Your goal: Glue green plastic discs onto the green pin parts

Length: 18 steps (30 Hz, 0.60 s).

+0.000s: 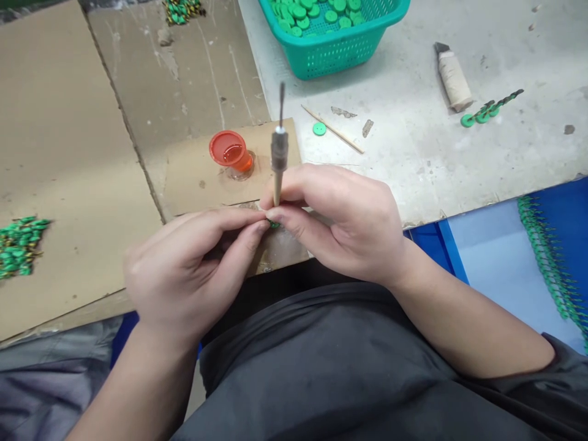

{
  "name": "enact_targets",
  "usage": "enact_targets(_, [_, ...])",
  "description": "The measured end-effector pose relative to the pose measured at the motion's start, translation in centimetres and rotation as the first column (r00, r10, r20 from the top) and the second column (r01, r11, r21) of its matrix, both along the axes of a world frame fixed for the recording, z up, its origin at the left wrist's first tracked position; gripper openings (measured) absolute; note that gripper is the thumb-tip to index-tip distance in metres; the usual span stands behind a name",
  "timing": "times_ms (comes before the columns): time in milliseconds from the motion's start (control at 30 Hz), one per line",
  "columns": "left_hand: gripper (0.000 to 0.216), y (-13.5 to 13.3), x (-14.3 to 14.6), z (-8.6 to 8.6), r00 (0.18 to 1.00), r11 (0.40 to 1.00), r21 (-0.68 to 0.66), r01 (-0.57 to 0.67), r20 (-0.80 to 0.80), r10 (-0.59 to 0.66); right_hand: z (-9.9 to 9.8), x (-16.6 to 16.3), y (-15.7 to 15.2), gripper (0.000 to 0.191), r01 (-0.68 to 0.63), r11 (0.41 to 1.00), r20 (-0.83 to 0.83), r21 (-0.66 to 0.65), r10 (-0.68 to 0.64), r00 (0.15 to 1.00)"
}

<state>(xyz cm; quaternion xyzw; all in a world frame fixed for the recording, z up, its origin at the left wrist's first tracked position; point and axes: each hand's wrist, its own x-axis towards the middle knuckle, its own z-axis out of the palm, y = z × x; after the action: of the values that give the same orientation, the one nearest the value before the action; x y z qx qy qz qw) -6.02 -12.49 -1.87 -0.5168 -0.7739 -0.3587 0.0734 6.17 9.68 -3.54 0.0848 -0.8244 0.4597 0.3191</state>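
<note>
Both hands meet over the near edge of the table. My right hand point(340, 220) is closed around a thin wooden-handled tool point(278, 156), upright, with a dark collar and a slim dark tip pointing up. My left hand point(197, 263) is closed in a pinch, its fingertips touching those of the right. Just under the fingertips a small green piece point(274, 224) shows; most of it is hidden, and I cannot tell which hand grips it. Beyond the hands stands a small red cup point(229, 150) of reddish liquid on a cardboard piece point(193, 177).
A teal basket point(335, 55) holds many green buttons. Nearby lie a loose green button point(319, 128), a wooden stick point(340, 133), a wrapped cutter point(454, 79) and green buttons on dark stems point(487, 113). Green-and-yellow heaps point(21, 245) lie left; green rows point(549, 263) hang right.
</note>
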Motion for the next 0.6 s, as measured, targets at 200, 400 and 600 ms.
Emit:
enact_targets(200, [0.006, -0.01, 0.07, -0.02, 1.000, 1.000, -0.005, -0.014, 0.020, 0.014, 0.32, -0.02, 0.04, 0.016, 0.021, 1.000, 0.008, 0.019, -0.021, 1.000])
enact_targets(400, [0.008, -0.08, -0.06, 0.06, 1.000, 1.000, 0.003, -0.003, 0.017, 0.003, 0.27, -0.29, 0.11, 0.010, 0.004, 0.998, 0.063, -0.062, 0.000, 0.998])
enact_targets(600, [0.007, -0.02, -0.14, 0.05, 1.000, 1.000, 0.004, 0.018, -0.011, -0.018, -0.14, -0.25, -0.12, 0.009, 0.032, 0.999, 0.109, 0.006, -0.032, 0.994])
